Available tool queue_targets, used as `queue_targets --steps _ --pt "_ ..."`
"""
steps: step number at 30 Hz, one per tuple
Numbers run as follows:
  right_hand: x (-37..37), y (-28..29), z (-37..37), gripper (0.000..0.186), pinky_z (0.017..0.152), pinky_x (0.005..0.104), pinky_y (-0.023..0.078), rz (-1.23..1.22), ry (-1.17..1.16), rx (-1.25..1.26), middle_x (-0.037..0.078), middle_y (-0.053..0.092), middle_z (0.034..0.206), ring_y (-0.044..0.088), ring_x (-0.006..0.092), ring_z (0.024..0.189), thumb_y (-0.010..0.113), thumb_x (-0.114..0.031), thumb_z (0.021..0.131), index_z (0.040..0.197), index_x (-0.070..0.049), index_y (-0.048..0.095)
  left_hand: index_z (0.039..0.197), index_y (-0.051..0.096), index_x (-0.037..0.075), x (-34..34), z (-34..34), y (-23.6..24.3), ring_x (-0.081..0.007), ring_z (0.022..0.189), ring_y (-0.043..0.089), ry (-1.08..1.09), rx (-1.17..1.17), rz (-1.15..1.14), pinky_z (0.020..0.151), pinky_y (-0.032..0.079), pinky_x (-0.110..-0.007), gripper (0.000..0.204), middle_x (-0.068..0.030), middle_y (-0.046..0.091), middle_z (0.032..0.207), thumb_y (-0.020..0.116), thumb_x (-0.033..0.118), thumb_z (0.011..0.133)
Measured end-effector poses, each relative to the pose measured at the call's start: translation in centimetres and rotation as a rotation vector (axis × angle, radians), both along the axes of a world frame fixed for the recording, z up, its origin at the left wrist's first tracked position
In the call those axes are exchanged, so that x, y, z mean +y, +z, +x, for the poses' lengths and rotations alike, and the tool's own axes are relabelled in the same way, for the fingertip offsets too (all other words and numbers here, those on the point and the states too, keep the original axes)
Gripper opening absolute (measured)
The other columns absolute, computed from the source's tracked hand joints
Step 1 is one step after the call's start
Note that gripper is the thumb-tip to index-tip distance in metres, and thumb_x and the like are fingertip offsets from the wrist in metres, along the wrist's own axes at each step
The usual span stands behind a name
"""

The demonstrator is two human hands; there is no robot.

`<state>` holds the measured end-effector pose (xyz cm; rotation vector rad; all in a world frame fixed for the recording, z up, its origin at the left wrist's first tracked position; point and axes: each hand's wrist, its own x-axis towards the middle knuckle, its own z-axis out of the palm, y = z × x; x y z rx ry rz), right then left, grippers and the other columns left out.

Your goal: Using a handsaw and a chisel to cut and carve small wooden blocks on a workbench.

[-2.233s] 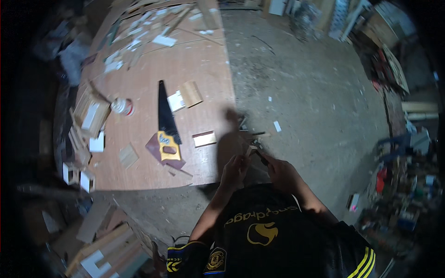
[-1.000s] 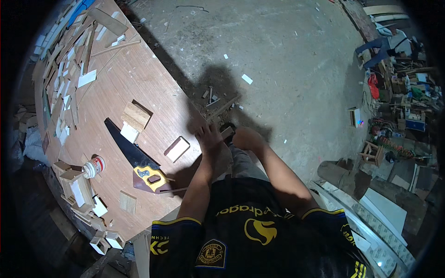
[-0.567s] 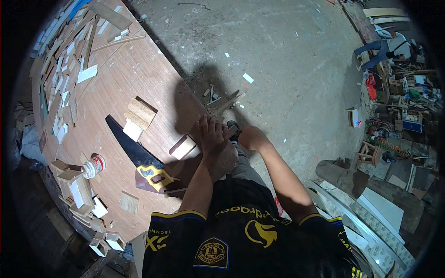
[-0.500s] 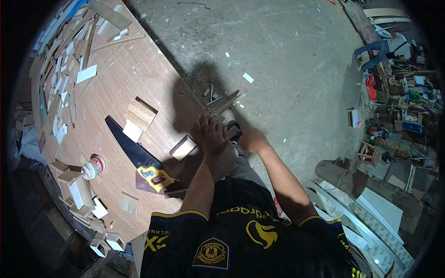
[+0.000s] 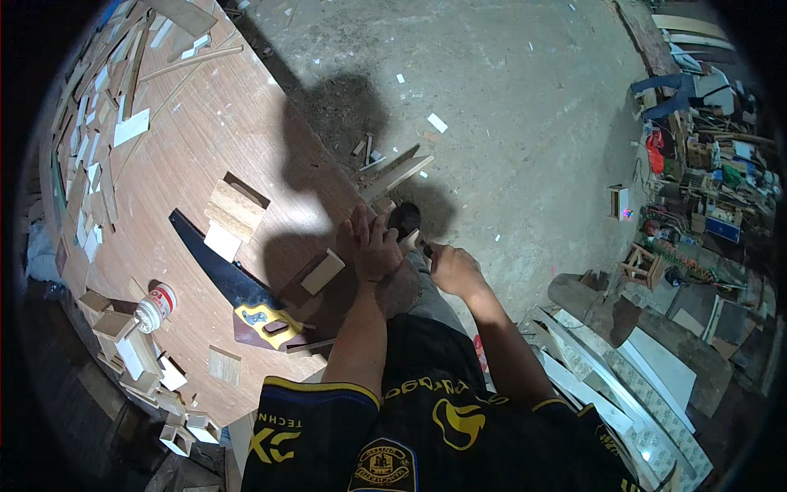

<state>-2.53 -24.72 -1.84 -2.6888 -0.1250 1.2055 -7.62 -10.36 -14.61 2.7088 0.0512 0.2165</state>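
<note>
My left hand (image 5: 377,252) presses at the table's right edge, its fingers closed over a small pale piece of wood (image 5: 409,241) that juts past the edge. Beside it, over the floor side, my right hand (image 5: 456,271) is a closed fist around something dark that I cannot make out. Left of my left hand, a small wooden block (image 5: 323,272) rests on the table. Farther left lies a handsaw (image 5: 225,266) with a dark blade and a yellow-and-black handle. A wider wooden block (image 5: 235,207) sits above the saw, with a white-faced piece (image 5: 222,242) against it.
A white tub (image 5: 156,308) stands at the table's left, near small wooden boxes (image 5: 135,353). Wood offcuts (image 5: 131,128) crowd the far left. A long wood strip (image 5: 398,178) lies beyond my hands. Boards (image 5: 631,394) and clutter (image 5: 705,189) fill the right side.
My right hand has drawn back toward my body, a little farther from my left hand. My left hand stays at the table edge. The whole view has shifted slightly.
</note>
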Motion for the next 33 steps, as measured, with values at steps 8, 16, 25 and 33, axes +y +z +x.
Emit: queue_targets --steps 8,16,25,33 --pt "-0.1 -2.1 -0.4 0.033 0.087 0.0487 0.050 -0.053 -0.057 -0.002 0.027 0.066 0.097 0.064 0.0409 0.096 0.045 -0.025 0.090 0.100 0.000 0.064 0.082 0.066 0.010 0.0 0.6 0.5 -0.0420 0.140 0.027 0.008 0.053 -0.022 0.114 0.014 -0.064 0.013 -0.0075 0.058 0.121 0.059 0.020 0.077" --pt "0.4 -1.5 -2.0 0.029 0.077 0.0540 0.051 -0.066 -0.098 -0.095 0.026 0.067 0.087 0.065 0.0440 0.086 0.044 -0.020 0.091 0.111 -0.009 0.062 0.078 0.066 0.007 -0.8 1.6 0.7 -0.0465 0.137 0.030 0.010 0.008 0.011 0.113 0.018 -0.064 0.023 -0.0125 0.061 0.100 0.059 0.029 0.081" --pt "0.8 -1.1 -4.8 0.039 0.071 0.0539 0.052 -0.026 -0.183 -0.137 0.025 0.067 0.086 0.066 0.0442 0.079 0.044 -0.019 0.094 0.130 -0.005 0.051 0.084 0.068 0.005 -0.9 1.4 0.8 -0.0432 0.137 0.032 0.078 0.013 -0.022 0.112 0.021 -0.063 0.020 -0.0114 0.063 0.105 0.058 0.022 0.081" --pt "1.2 0.4 -6.1 0.044 0.068 0.0542 0.051 -0.049 -0.232 -0.125 0.024 0.067 0.082 0.066 0.0434 0.077 0.045 -0.018 0.095 0.139 -0.008 0.044 0.084 0.068 0.005 -1.3 1.6 1.5 -0.0428 0.139 0.030 0.060 0.026 -0.028 0.113 0.020 -0.062 0.018 -0.0118 0.063 0.105 0.058 0.020 0.082"
